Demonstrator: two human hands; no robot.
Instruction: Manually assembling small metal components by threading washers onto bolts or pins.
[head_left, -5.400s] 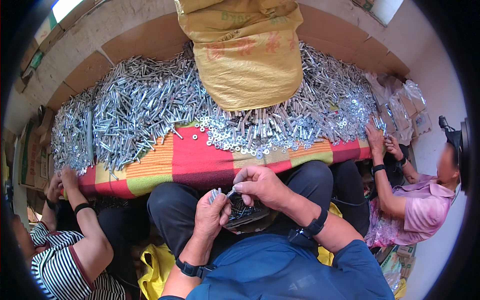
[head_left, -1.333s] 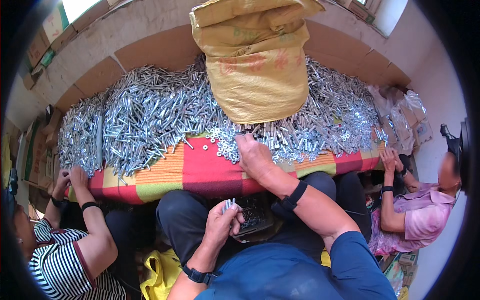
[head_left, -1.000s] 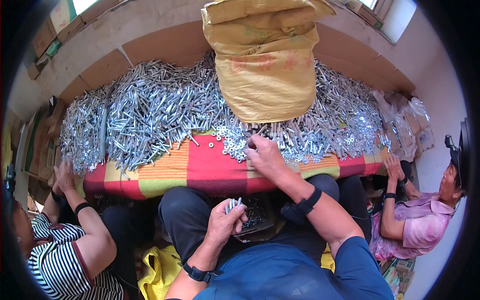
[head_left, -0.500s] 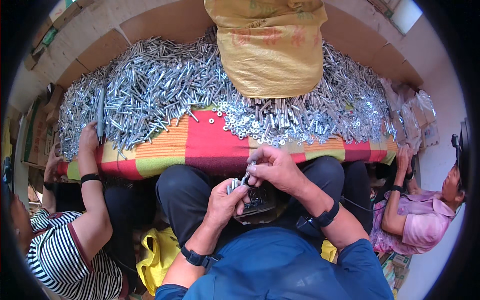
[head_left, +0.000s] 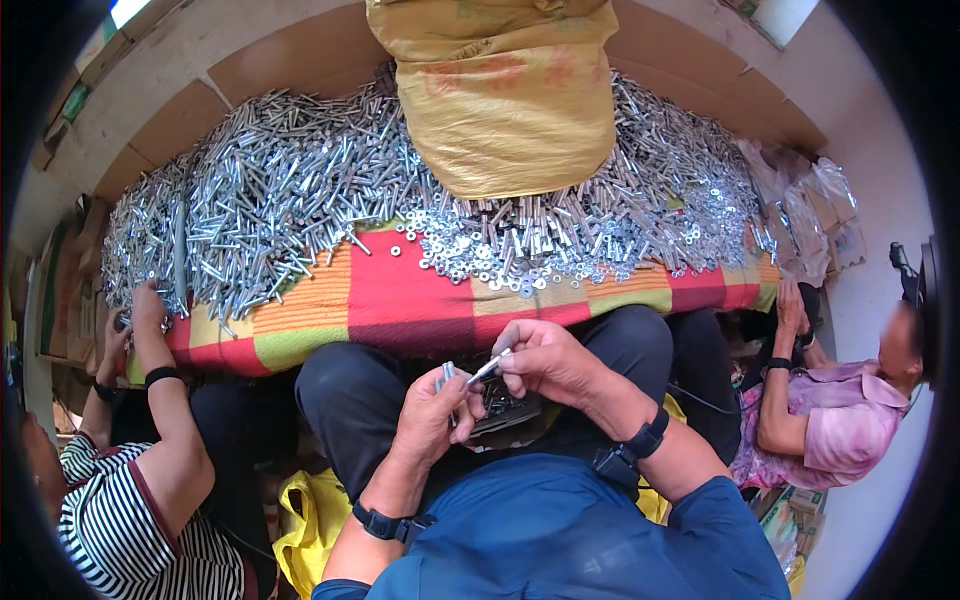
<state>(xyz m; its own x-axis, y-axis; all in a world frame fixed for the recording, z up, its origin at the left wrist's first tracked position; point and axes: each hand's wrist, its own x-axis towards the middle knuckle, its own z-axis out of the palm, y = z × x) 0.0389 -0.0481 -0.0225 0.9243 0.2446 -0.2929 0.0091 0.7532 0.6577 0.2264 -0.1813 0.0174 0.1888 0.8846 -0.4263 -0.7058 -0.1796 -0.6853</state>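
Single slim silvery metal rod [head_left: 487, 370], paler at its upper end, slanting between the two hands; lower end reaches the left fingers, contact unclear. Right grip [head_left: 548, 366]: thumb and fingers closed in a pinch on the rod's upper part. Left grip [head_left: 430, 412]: fingers curled nearly closed around a small bundle of short silvery metal rods [head_left: 448, 372], ends poking out on top; count unclear, fingers cover most.

Just below and behind both grips: dark container of small metal pieces [head_left: 512, 414], partly hidden by the hands. Beyond the grips: red, yellow, orange and green checked cloth [head_left: 408, 300], with flat silvery ring washers [head_left: 470, 262] near its front and a large heap of silvery metal rods [head_left: 300, 190] farther back. Yellow woven sack [head_left: 505, 125] stands beyond the grips, blocking the heap's middle. Co-worker in striped shirt [head_left: 150, 510] left of the grips, another in pink shirt [head_left: 845, 425] right.
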